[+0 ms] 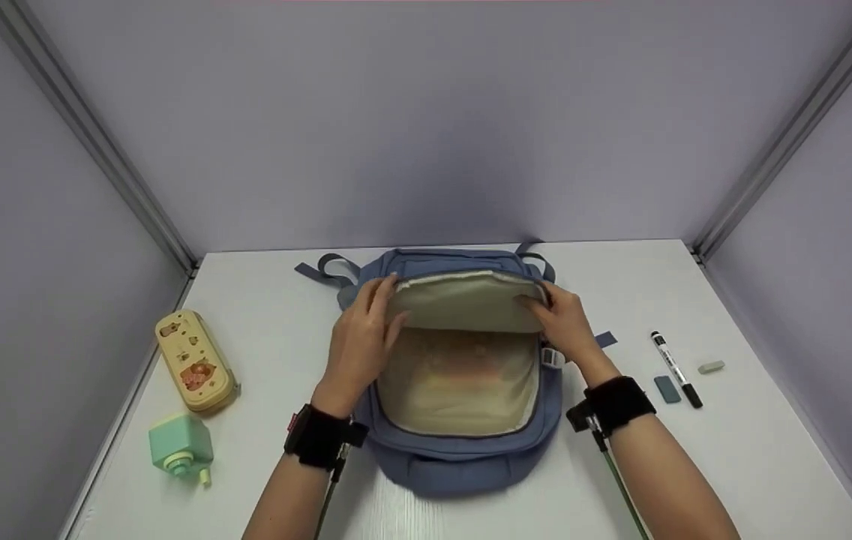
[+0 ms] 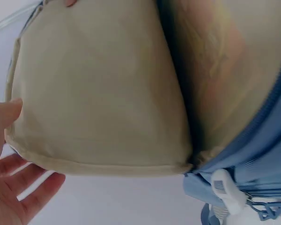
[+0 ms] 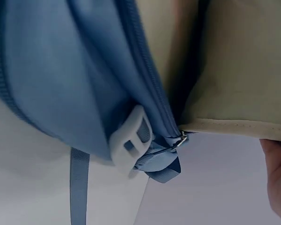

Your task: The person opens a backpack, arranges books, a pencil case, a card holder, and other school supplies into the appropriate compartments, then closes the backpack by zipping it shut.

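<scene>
So the blue backpack is lying flat in the middle of the white bench, unzipped, with its beige-lined flap folded up toward 12 o'clock. Left hand grips the flap's edge at around 10 o'clock and right hand pinches it at 2 o'clock. Off at 9 o'clock there's a yellow pencil case, and a black marker sits at 3 o'clock.

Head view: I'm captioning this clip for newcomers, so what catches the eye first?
The blue backpack lies open mid-table, its beige lining showing. The left hand and right hand grip the flap at its two sides and hold it up. Off to the sides lie a yellow case and mint box on the left, and a marker on the right.
</scene>
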Tool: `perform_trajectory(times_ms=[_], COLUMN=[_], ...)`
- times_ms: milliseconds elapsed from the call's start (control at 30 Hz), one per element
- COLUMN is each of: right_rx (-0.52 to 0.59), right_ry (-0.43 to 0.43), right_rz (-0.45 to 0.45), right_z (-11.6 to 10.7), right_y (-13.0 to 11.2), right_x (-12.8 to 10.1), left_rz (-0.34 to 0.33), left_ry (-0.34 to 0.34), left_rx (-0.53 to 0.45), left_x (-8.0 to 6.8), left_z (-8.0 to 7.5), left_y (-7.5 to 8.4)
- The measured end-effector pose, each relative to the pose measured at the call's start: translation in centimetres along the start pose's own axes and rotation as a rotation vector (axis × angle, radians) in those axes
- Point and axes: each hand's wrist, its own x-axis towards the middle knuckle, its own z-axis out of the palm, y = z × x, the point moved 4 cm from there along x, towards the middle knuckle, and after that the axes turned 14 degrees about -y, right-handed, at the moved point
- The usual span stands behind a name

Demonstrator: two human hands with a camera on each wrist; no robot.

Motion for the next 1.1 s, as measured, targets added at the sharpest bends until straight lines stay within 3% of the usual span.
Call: perform_trajectory(times_ms=[167,333,567,733,800,967,1100], right_rx=[0.007,0.016,-0.019,-0.069,-0.08,-0.104,-0.119], right_ry=[0.009,0.02,0.034,0.014,0.017,0.017,0.01], right_rz=[0.14,0.276,0.377,0.418,0.423,0.415,0.405], right_z=[-0.3,-0.2,-0.2,-0.1,-0.1,-0.1,0.0], right_y=[0.5,0.8,0.7,0.8,0.8,0.7,0.7], right_x=[1.4,2.5,3.5,3.8,3.8,3.6,3.4], left_rz=[-0.06,-0.151,-0.456,-0.718,-0.791,-0.872,-0.91], left_ry=[-0.059,-0.149,-0.267,-0.302,-0.32,-0.332,-0.313], left_rx=[-0.028,0.021,-0.105,-0.058,-0.024,0.05,0.098], left_x=[-2.1,-4.7,-7.5,-9.4,-10.4,-13.0,-14.4], left_z=[0.8,1.8,1.9,1.2,1.2,1.3,1.1], left_y=[-1.8,-3.9,-8.5,-12.3,-13.7,-15.9,-16.4])
